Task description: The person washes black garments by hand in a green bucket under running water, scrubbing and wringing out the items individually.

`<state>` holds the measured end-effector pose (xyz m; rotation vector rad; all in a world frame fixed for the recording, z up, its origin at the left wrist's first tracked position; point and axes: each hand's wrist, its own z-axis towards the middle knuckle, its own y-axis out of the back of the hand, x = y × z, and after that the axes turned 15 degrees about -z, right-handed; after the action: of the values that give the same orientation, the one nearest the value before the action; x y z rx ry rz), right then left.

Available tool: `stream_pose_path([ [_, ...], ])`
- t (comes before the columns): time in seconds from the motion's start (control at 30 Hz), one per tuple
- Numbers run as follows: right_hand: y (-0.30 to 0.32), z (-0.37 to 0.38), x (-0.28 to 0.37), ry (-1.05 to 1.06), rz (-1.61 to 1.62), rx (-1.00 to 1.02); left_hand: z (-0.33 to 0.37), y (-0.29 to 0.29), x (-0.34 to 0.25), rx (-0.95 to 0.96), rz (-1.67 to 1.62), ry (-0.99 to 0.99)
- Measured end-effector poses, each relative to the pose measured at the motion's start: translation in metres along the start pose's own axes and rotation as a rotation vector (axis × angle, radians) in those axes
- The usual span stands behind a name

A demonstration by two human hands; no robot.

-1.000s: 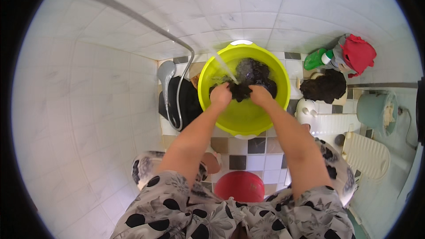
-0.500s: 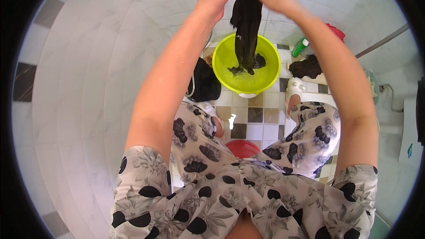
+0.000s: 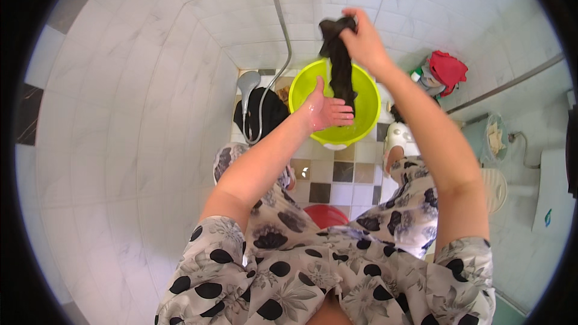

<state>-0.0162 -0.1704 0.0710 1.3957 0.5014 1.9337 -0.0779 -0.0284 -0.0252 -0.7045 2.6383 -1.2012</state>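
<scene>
Filling most of the frame: pale tiled wall (image 3: 132,144) down the left, then tiled floor (image 3: 343,172) with white, tan and dark squares through the middle. Yellow-green tub (image 3: 368,97) sits on that floor, upper centre. Black cloth (image 3: 342,78) hangs over the tub, bunched at its top end, long part dropping in front of the tub's inside. Heap of black fabric (image 3: 274,108) on the floor just left of the tub. Right hand (image 3: 365,41), upper centre, just above the tub: thumb and fingers pinched on the cloth's top end, carrying it. Left hand (image 3: 328,111), over the tub's lower left: fingers straight out, thumb up, fingertips right by the cloth's lower end; can't tell if they touch it. Red fabric (image 3: 448,69) upper right by the wall. Red basin (image 3: 325,215) lower centre, partly hidden by clothing. Grey shower head (image 3: 248,80) left of the tub, beside the heap.
</scene>
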Motion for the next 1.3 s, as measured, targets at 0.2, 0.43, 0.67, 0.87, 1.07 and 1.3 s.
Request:
stream_pose_path([
  [0.2,-0.008,-0.037,0.029,-0.438,0.609,0.094,0.019,-0.002,-0.046,0.211,-0.129,-0.313],
  [0.43,-0.007,-0.044,-0.032,-0.871,0.747,0.067,0.014,-0.041,-0.055,0.04,-0.311,-0.335],
  [0.67,-0.055,-0.073,0.063,0.289,-0.082,0.051,-0.012,-0.027,-0.082,0.28,-0.109,-0.092],
  [0.87,-0.074,-0.033,0.023,-0.313,-0.396,0.13,0.049,-0.026,-0.056,0.195,-0.161,-0.328],
  [1.07,-0.096,-0.051,0.06,-0.247,-0.288,0.048,0.072,0.03,-0.092,0.752,-0.129,-0.243],
  [1.3,-0.073,0.003,-0.039,-0.338,-0.507,0.105,0.036,-0.042,-0.049,0.155,-0.224,-0.373],
])
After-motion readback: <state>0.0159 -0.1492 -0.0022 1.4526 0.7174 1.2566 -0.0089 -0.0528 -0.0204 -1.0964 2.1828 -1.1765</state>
